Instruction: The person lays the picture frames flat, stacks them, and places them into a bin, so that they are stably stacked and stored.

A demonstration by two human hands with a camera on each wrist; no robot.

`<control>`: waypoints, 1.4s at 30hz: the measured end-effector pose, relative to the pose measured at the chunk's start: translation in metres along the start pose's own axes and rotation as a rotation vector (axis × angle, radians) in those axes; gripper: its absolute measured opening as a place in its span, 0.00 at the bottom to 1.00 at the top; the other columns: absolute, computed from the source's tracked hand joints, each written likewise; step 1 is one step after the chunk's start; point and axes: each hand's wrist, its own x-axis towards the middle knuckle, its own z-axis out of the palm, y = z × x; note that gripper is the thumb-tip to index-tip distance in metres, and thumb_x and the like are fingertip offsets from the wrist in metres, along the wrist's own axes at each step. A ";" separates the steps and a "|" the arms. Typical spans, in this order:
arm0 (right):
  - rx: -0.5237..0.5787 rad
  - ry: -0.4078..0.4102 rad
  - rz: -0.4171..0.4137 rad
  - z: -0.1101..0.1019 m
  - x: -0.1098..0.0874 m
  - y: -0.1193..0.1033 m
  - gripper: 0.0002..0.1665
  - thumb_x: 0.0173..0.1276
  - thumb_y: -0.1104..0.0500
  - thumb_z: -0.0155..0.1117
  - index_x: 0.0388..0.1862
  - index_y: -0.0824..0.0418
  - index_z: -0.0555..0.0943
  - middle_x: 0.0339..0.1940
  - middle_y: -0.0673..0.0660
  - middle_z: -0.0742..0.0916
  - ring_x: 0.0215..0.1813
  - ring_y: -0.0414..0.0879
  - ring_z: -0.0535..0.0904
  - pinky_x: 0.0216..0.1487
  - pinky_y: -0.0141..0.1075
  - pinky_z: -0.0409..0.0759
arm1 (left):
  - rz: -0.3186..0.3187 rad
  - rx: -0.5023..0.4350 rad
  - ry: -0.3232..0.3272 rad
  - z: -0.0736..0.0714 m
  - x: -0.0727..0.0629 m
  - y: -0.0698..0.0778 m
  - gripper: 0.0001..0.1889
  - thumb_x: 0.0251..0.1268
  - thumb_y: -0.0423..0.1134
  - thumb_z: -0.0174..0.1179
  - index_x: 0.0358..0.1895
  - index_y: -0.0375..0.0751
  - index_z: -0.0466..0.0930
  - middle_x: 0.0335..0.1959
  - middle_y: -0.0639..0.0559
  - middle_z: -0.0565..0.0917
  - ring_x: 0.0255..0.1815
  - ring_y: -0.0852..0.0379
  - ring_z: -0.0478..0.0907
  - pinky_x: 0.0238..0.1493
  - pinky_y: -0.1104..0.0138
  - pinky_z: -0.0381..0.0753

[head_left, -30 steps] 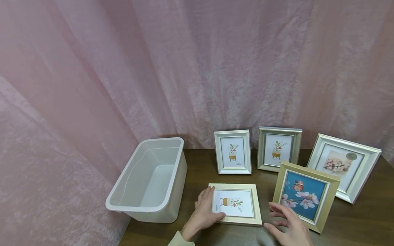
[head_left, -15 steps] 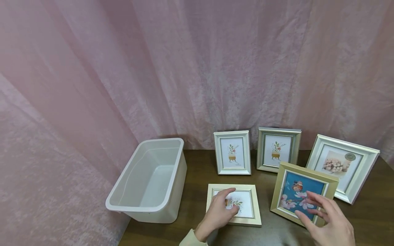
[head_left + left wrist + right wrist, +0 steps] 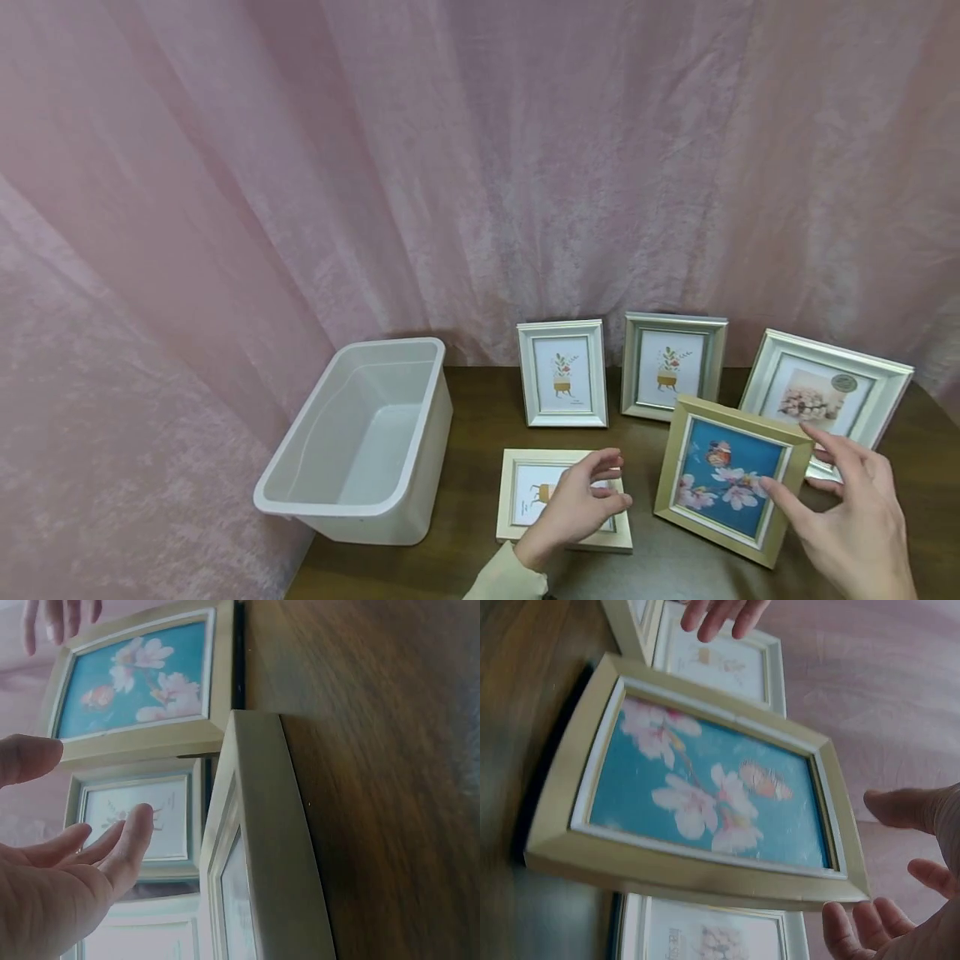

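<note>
The gold picture frame with a blue blossom picture (image 3: 731, 479) stands tilted back on the table. My right hand (image 3: 855, 504) is at its right side, thumb in front and fingers near the upper right corner, spread apart. In the right wrist view the fingertips (image 3: 838, 930) lie right by the frame's corner. My left hand (image 3: 577, 508) hovers over a cream picture frame (image 3: 513, 500) lying flat, hiding part of its plant print. The left fingers are loosely bent with nothing between them; in the left wrist view the thumb (image 3: 30, 757) is well apart from them.
Behind stand a white picture frame (image 3: 562, 375), a silver-gold one (image 3: 672, 367) and a larger white one (image 3: 825, 396), partly covered by the blossom picture. A white plastic bin (image 3: 431, 467) sits at the left. A pink curtain (image 3: 480, 167) hangs behind the table (image 3: 480, 417).
My left hand has lifted off the flat cream frame's left edge and moved right over it. My right hand has moved right, from the blossom frame's lower left to its right side.
</note>
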 end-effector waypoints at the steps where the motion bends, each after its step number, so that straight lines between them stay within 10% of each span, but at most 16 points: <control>1: 0.004 0.000 0.001 0.000 0.002 0.001 0.53 0.48 0.74 0.86 0.76 0.64 0.76 0.66 0.75 0.74 0.56 0.09 0.53 0.40 0.05 0.62 | -0.002 0.009 -0.007 0.001 0.002 0.000 0.33 0.66 0.27 0.68 0.75 0.29 0.73 0.72 0.31 0.82 0.71 0.35 0.83 0.62 0.74 0.85; 11: 0.029 -0.114 -0.080 0.000 0.024 0.024 0.52 0.51 0.73 0.86 0.77 0.65 0.76 0.63 0.77 0.77 0.54 0.05 0.55 0.36 0.05 0.67 | -0.059 0.082 -0.074 0.017 0.012 -0.001 0.36 0.69 0.30 0.70 0.79 0.36 0.70 0.76 0.34 0.79 0.69 0.37 0.85 0.62 0.74 0.86; 16: 0.066 -0.162 -0.162 0.003 0.027 0.039 0.54 0.48 0.72 0.88 0.76 0.61 0.78 0.64 0.24 0.76 0.58 0.04 0.59 0.45 0.05 0.66 | -0.069 0.111 -0.106 0.021 0.015 0.001 0.37 0.70 0.30 0.70 0.81 0.38 0.69 0.79 0.37 0.77 0.72 0.41 0.84 0.61 0.74 0.86; 19: 0.093 -0.195 -0.164 0.003 0.028 0.045 0.54 0.49 0.73 0.87 0.78 0.57 0.77 0.63 0.09 0.66 0.60 0.04 0.58 0.51 0.04 0.60 | -0.073 0.114 -0.115 0.023 0.016 0.001 0.38 0.70 0.30 0.70 0.82 0.39 0.68 0.79 0.38 0.77 0.72 0.43 0.84 0.61 0.74 0.86; 28: 0.168 -0.322 -0.131 -0.002 0.033 0.055 0.62 0.58 0.77 0.79 0.88 0.49 0.65 0.74 0.12 0.62 0.57 0.05 0.64 0.51 0.06 0.66 | -0.100 0.109 -0.123 0.027 0.019 0.003 0.38 0.69 0.30 0.71 0.82 0.42 0.68 0.79 0.38 0.77 0.74 0.46 0.82 0.62 0.74 0.85; 42: 0.241 -0.421 -0.176 -0.004 0.036 0.066 0.56 0.61 0.84 0.69 0.86 0.55 0.69 0.63 0.16 0.75 0.51 0.15 0.79 0.42 0.13 0.74 | -0.087 0.052 -0.152 0.034 0.021 0.000 0.37 0.68 0.27 0.70 0.80 0.36 0.70 0.75 0.38 0.81 0.71 0.51 0.84 0.62 0.76 0.85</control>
